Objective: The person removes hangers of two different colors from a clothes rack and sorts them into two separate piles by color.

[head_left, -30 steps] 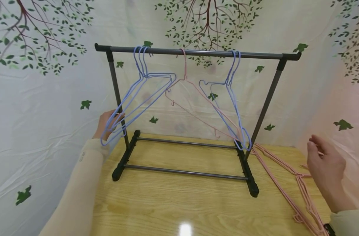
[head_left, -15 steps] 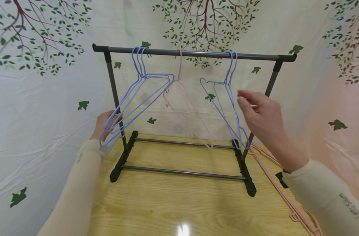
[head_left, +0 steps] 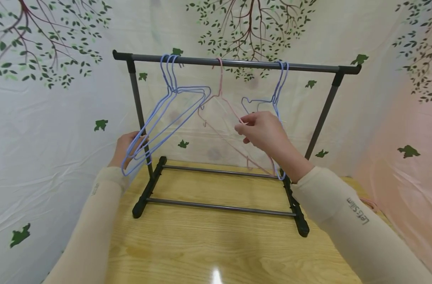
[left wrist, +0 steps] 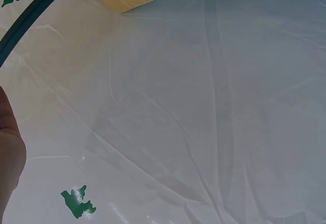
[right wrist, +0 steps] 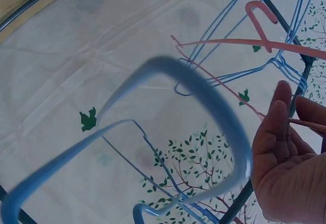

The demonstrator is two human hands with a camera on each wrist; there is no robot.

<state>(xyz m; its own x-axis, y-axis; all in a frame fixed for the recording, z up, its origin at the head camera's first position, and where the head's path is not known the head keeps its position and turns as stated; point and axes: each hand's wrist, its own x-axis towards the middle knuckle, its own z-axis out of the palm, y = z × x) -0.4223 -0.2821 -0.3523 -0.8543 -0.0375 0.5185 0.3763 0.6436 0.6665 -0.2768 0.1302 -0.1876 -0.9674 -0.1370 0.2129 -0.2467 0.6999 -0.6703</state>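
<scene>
At the left upright post point(head_left: 139, 106) of the black garment rack, my left hand point(head_left: 125, 148) grips the post, its fingers partly behind blue hanger wires. The left wrist view catches only an edge of that hand point(left wrist: 10, 152). Several blue hangers point(head_left: 171, 90) hang above and in front of it. Mid-rail hangs a pink hanger point(head_left: 220, 79), and my right hand point(head_left: 263, 130) pinches its right sloping arm. The right wrist view shows the pink wire point(right wrist: 224, 81) running between thumb and fingers of the right hand point(right wrist: 290, 168). Two blue hangers point(head_left: 276, 90), partly hidden, hang behind my right forearm.
The rack's top rail point(head_left: 248, 63) spans the scene above a wooden table point(head_left: 209, 240). Its feet point(head_left: 301, 223) stand on the tabletop. More pink hangers point(head_left: 369, 203) lie on the right, mostly hidden by my right sleeve. A leaf-printed cloth point(head_left: 216, 23) forms the backdrop.
My right hand has moved left from beside the rack, past the two blue hangers, and has taken hold of the pink hanger, which was swinging. The left hand has stayed put.
</scene>
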